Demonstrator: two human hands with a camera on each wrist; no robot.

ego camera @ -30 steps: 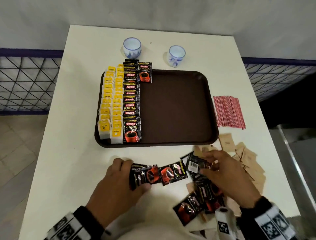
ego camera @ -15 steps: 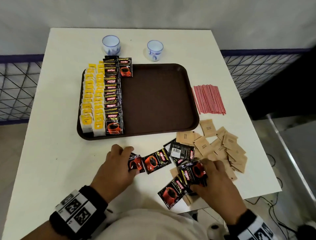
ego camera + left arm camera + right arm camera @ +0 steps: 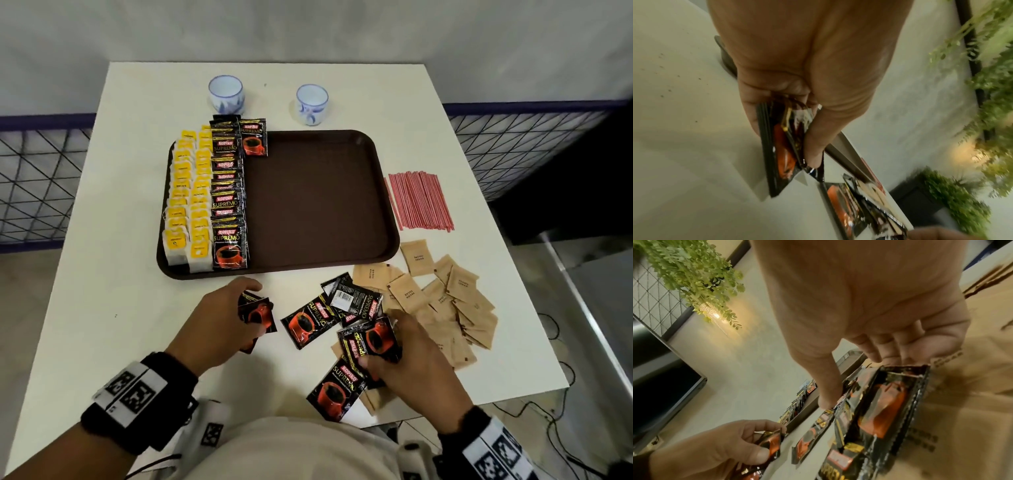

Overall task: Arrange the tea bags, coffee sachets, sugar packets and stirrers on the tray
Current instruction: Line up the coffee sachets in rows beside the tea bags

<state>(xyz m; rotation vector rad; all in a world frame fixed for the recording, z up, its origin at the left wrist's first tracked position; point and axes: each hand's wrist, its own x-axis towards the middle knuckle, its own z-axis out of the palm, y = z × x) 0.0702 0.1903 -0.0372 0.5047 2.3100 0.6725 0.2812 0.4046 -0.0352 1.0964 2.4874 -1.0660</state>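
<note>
My left hand grips a small stack of black coffee sachets just off the tray's front edge; the left wrist view shows thumb and fingers of this left hand pinching the stack. To the right, my right hand pinches another coffee sachet over the loose pile, thumb on its left edge. The brown tray carries yellow tea bags and a column of coffee sachets along its left side. Red stirrers and brown sugar packets lie on the table to the right.
Several loose coffee sachets lie between my hands, and one hangs near the table's front edge. Two blue-and-white cups stand behind the tray. The tray's right two thirds is bare. A wire fence borders both sides.
My left hand has drawn its fanned row of sachets into a tight stack. My right hand has come nearer the table's front and taken hold of a sachet. The head view has shifted.
</note>
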